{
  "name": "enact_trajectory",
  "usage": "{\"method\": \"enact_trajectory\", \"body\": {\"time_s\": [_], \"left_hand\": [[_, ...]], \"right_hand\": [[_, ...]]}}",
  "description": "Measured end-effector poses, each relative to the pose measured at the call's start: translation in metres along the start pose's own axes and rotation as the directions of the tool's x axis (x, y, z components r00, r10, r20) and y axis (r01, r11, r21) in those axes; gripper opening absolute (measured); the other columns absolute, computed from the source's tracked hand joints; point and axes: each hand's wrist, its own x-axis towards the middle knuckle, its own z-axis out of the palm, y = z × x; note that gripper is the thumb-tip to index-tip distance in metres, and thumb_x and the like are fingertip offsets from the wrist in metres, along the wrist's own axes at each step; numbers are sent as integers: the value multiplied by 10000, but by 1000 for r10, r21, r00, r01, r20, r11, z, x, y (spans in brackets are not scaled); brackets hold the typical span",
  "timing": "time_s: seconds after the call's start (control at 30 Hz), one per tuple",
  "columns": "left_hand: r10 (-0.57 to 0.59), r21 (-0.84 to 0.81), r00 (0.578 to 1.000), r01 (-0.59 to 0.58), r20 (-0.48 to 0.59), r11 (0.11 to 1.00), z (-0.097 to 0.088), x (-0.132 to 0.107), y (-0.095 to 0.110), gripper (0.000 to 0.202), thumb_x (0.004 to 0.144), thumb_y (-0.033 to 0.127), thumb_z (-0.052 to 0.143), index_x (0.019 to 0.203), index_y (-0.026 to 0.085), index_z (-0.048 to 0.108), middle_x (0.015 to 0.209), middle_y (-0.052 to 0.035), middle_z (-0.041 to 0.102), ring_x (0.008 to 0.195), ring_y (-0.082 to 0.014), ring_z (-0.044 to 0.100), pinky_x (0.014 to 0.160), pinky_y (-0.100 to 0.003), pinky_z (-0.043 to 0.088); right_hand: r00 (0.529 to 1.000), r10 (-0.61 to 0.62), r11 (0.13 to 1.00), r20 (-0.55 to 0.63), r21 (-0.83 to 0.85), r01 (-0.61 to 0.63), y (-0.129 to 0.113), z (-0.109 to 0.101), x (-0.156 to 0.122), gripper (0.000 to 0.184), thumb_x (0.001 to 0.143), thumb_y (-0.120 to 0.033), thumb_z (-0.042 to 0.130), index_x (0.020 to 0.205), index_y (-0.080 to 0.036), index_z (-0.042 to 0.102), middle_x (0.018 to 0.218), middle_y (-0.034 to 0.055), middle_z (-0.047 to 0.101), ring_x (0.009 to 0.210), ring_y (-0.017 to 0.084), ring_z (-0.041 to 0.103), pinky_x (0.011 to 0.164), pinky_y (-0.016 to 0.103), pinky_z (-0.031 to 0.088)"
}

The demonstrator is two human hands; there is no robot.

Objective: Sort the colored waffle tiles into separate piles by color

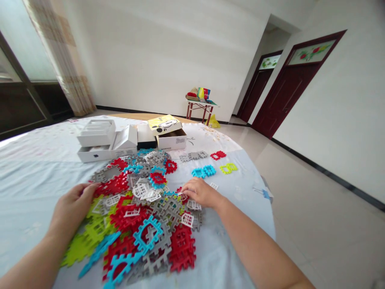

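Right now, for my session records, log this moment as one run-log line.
left hand: on interlocking plastic tile pile | right hand: on pile's right edge | set apart: blue tiles, yellow-green tiles

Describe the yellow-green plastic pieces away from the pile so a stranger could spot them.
On the pale blue bedspread, right of the large heap of interlocking plastic pieces, small joined groups lie apart. The lime-yellow lattice pair is the only yellow-green group there, beside the turquoise pair.
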Motion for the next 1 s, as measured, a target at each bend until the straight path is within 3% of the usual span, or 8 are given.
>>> {"method": "enact_trajectory", "body": {"time_s": [0.2,0.3,0.4,0.57,0.63,0.83,1.0], "left_hand": [[13,33,1000,-12,-18,999,0,0,0,418,734,477,405,917,164,613,721,-25,600,678,-154,527,571,-230,373],[27,45,999,-25,-41,999,1,0,0,417,734,478,403,906,163,614,711,-25,596,679,-153,525,573,-227,372],[15,41,998,-13,-57,999,1,1,-1,412,735,469,400,905,159,611,710,-23,600,652,-146,518,560,-223,369],[9,64,998,-5,-58,998,2,2,-3,431,729,499,397,906,169,611,702,-24,594,640,-148,518,547,-223,366],[4,67,998,0,-60,998,1,2,-4,435,730,498,395,913,167,610,699,-26,592,639,-149,518,544,-223,367],[15,79,998,-10,-55,997,1,1,0,432,733,484,394,918,158,609,723,-31,601,660,-151,519,560,-225,373],[39,74,998,-36,-43,997,0,1,3,422,742,466,384,916,150,603,763,-41,605,698,-154,525,594,-227,377]], "right_hand": [[958,232,971,-169,93,-219,22,-40,-26,191,839,-259,452,884,-189,625,841,15,652,816,139,558,777,271,397],[938,313,943,-152,170,-287,36,-54,-39,205,827,-263,450,903,-184,623,849,18,652,798,139,576,745,262,418],[940,318,942,-127,158,-297,47,-58,-44,196,806,-259,471,877,-179,636,858,27,657,818,154,581,763,276,420],[910,271,960,-315,23,-278,49,-44,-35,180,797,-209,485,884,-180,639,887,45,657,876,168,557,818,307,394],[924,201,977,-326,-9,-215,42,-34,-27,174,801,-192,484,881,-180,638,880,44,657,874,165,549,823,308,388],[983,-28,998,-182,-56,18,17,3,-6,197,798,-160,498,954,-165,619,947,45,655,910,161,532,856,311,368],[996,-65,995,-62,-81,59,11,23,1,311,807,-143,476,1110,-150,548,1086,79,604,1016,167,495,902,328,346]]}}
